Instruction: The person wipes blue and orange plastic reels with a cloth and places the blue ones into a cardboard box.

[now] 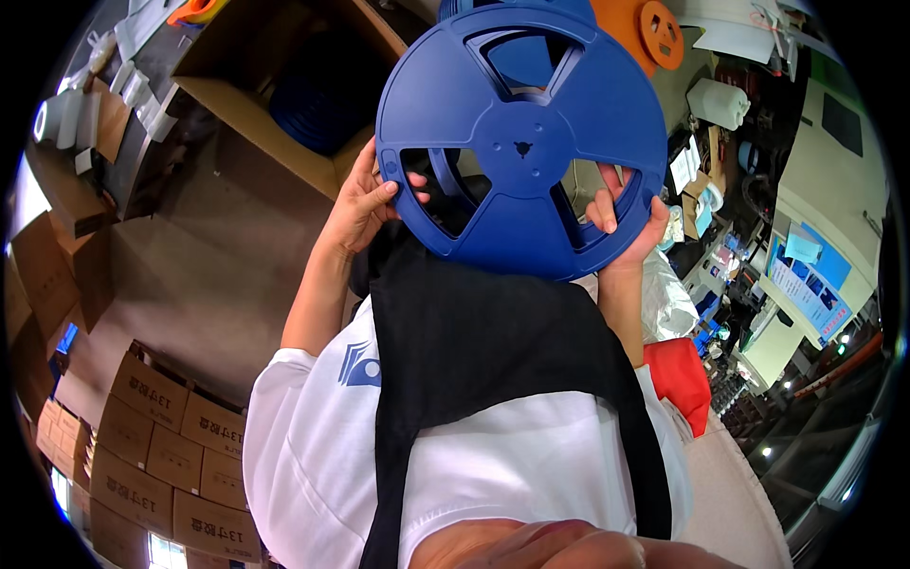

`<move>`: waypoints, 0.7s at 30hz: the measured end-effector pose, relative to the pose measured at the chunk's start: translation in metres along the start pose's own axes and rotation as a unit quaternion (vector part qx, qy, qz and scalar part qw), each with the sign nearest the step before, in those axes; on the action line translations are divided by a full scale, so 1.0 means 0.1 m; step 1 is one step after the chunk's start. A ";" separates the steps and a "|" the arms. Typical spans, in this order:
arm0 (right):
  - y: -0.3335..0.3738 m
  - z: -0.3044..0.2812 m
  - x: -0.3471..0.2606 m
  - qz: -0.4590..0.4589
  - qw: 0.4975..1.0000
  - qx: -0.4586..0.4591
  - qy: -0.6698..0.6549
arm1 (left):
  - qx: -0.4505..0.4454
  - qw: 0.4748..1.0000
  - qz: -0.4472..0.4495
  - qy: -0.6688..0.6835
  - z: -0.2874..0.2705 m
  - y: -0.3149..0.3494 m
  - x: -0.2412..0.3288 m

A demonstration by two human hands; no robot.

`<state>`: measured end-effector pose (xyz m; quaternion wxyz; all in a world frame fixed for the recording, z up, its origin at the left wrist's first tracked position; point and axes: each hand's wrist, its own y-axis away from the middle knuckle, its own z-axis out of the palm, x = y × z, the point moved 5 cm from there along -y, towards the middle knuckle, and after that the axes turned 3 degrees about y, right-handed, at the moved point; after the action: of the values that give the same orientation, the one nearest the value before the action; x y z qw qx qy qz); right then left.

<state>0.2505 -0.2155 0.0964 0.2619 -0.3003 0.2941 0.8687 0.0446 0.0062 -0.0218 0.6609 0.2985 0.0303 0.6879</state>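
A large blue plastic reel (523, 123) with wide cut-out windows is held up in front of my chest, its flat face toward me. My left hand (365, 197) grips the rim at its left, thumb on the near face and fingertips showing through a window. On the opposite side, my right hand (630, 223) grips the lower right rim, its fingers curled through another window. Behind the reel's top edge are part of another blue piece and an orange reel (662, 36). An open cardboard box (261, 123) left of the reel contains several blue reels (318, 109).
Stacked brown cartons (142, 446) stand at the lower left. A dark table (142, 90) with white rolls is at the upper left. To the right are a white plastic jug (718, 102), red cloth (678, 379) and a pale green machine (834, 180).
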 end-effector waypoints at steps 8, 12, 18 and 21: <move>-0.06 0.21 -0.02 -0.015 0.999 0.013 -0.031 | -0.006 0.997 0.046 0.064 -0.12 0.02 -0.12; -0.08 0.20 -0.04 -0.006 0.999 0.032 0.011 | 0.006 0.994 0.066 0.087 -0.07 0.06 -0.10; -0.09 -0.02 -0.04 0.017 0.991 0.118 0.051 | 0.022 0.995 0.068 0.075 -0.04 0.12 -0.03; -0.09 -0.09 -0.03 0.027 0.984 0.167 0.063 | 0.025 0.994 0.072 0.075 -0.05 0.15 -0.04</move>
<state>0.2610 -0.2162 0.0893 0.2658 -0.2985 0.4590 0.7934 0.0289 0.0026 -0.0206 0.5979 0.2644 0.0755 0.7530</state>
